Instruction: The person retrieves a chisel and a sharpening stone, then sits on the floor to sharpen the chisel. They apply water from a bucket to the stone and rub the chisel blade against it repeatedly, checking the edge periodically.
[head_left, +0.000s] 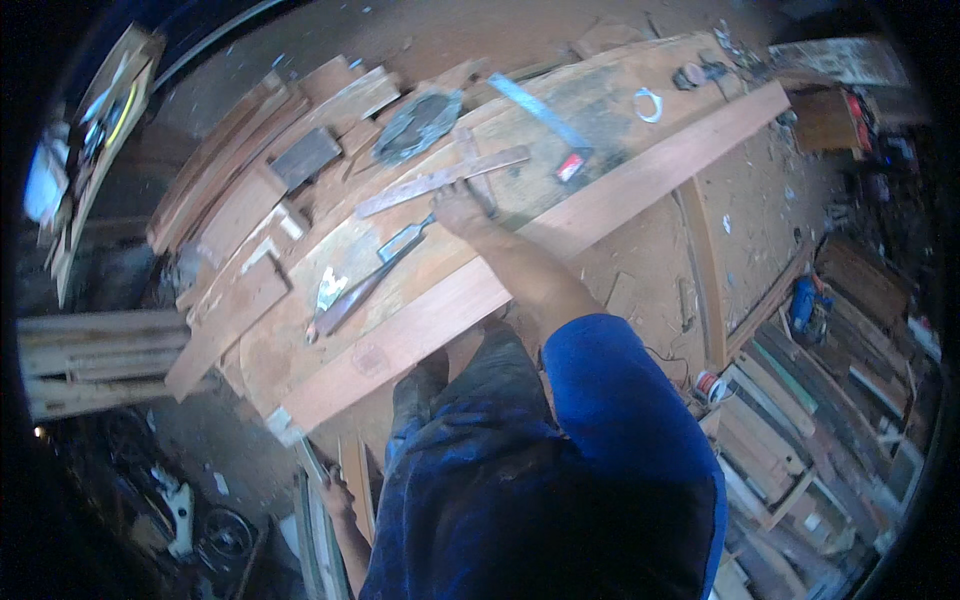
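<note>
My right hand (461, 210) reaches across the bench to a wooden strip (420, 186) that crosses a second short piece. Its fingers look spread and touch or nearly touch the strip; blur hides the exact contact. Just left of it lies a blue-framed hand tool (402, 242), end to end with a dark narrow bar (362, 298). A long pale board (420, 320) runs along the bench's near side, beneath my right forearm. Low at the left, my left hand (338, 494) is closed around a pale, narrow strip (312, 462) below the board's end.
A blue try square (540, 112) with a red-marked end and a white ring (648, 105) lie farther back. Boards (240, 150) are stacked along the far left, beside a crumpled dark sheet (418, 125). Lumber (790, 430) covers the right floor; a wheel (228, 532) shows lower left.
</note>
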